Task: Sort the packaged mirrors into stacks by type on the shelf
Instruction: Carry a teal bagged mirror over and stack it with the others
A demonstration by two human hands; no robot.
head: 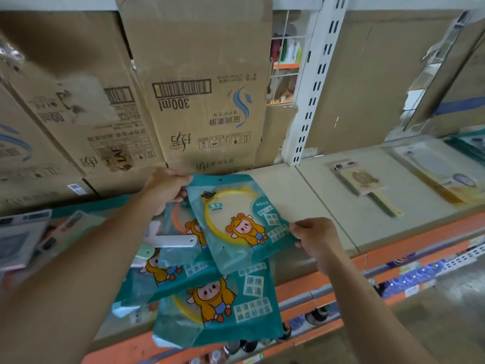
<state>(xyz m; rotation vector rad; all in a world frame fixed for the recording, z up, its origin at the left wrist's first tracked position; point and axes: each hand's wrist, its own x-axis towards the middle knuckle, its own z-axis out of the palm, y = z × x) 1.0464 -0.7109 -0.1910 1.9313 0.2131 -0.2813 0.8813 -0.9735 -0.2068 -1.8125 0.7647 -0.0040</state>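
Right, here we are at the shelf [301, 200], and both hands are on one teal packet [236, 222], the one with the yellow-ringed mirror inside. The left hand [164, 189] has its fingers curled round the packet's top-left corner. The right hand [316, 236] pinches the lower right edge between thumb and fingertips. The packet hangs tilted between the two grips, lifted just above the loose heap of teal packets [178, 261] that lies under and towards the person from the left fingers.

Now the hazards. That film looks slick, and each grip has only a thin margin of it. If either pinch slackens, I'd expect the packet to swing down on the other corner and slap the heap.

The bigger worry sits below the right wrist: the lowest packet [217, 308] juts out past the shelf's front edge. A knock from a forearm, or a nudge through the heap, could tip it off.

Beyond the right fingers there is bare board, a likely place for a stack. Further right lies a handled mirror [367, 190], a different type, so setting down too close risks mixing the sorts. An orange-ringed packet [181, 224] sits just under the left fingers, easily dragged along.
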